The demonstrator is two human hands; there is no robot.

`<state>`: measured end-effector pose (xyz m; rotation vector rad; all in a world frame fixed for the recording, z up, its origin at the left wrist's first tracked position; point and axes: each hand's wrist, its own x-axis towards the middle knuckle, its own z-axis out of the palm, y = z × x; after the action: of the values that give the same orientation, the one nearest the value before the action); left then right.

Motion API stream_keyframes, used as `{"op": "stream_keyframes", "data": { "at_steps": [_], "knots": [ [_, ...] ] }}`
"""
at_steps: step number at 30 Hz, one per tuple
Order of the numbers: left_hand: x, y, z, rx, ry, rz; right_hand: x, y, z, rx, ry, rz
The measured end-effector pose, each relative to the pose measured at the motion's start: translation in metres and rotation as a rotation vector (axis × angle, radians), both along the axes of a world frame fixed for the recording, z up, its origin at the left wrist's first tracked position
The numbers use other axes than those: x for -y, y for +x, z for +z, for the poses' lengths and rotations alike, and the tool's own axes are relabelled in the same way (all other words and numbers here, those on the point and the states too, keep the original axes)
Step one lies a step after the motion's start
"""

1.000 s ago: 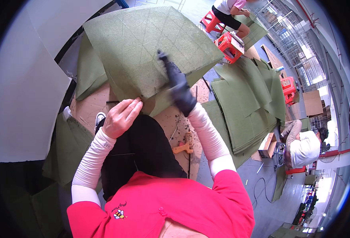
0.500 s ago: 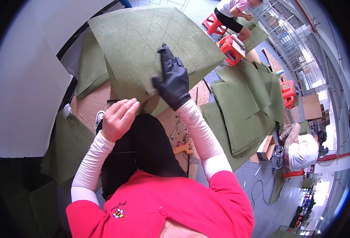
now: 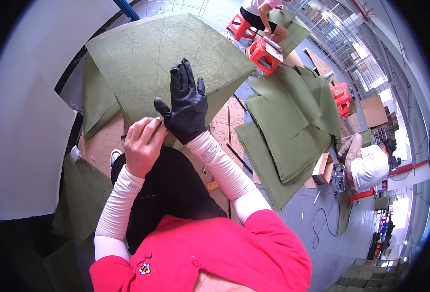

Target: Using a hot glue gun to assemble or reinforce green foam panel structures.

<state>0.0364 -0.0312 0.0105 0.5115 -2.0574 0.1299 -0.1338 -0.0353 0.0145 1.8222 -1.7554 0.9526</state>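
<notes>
My right hand [image 3: 188, 100] wears a black ribbed glove [image 3: 189, 114] and is raised over the near edge of a large green sheet [image 3: 151, 53], its fingers stretched up and apart. Nothing lies in its palm. My bare left hand [image 3: 144, 146] has its fingers bent together, the tips against the side of the glove below the thumb, where they appear to pinch it. The left thumb is mostly hidden. The green sheet lies raised in front of my knees, marked with faint crossing lines, and further green material hangs under its edges.
A stack of green sheets [image 3: 292, 131] lies on the floor to the right. Red stools [image 3: 263, 56] stand beyond it, near a seated person [image 3: 261, 19]. Another person in a white top [image 3: 368, 165] sits at far right by a cardboard box [image 3: 323, 168]. A white panel [image 3: 25, 121] stands left.
The gloved right hand has moved left and slightly down, its fingers spreading. My left fingertips now meet the glove, where there was a gap before. The view has shifted a little.
</notes>
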Motion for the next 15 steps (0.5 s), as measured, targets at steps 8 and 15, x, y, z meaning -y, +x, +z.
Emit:
{"op": "stream_keyframes", "data": {
  "at_steps": [8,15],
  "knots": [
    [-0.002,0.007,-0.010,0.049,0.005,-0.024,0.004,-0.119,-0.022,1.285,-0.537,0.394],
    [-0.002,0.012,-0.013,0.014,0.060,-0.068,0.035,-0.124,-0.024,0.364,-0.276,-0.111]
  ]
}}
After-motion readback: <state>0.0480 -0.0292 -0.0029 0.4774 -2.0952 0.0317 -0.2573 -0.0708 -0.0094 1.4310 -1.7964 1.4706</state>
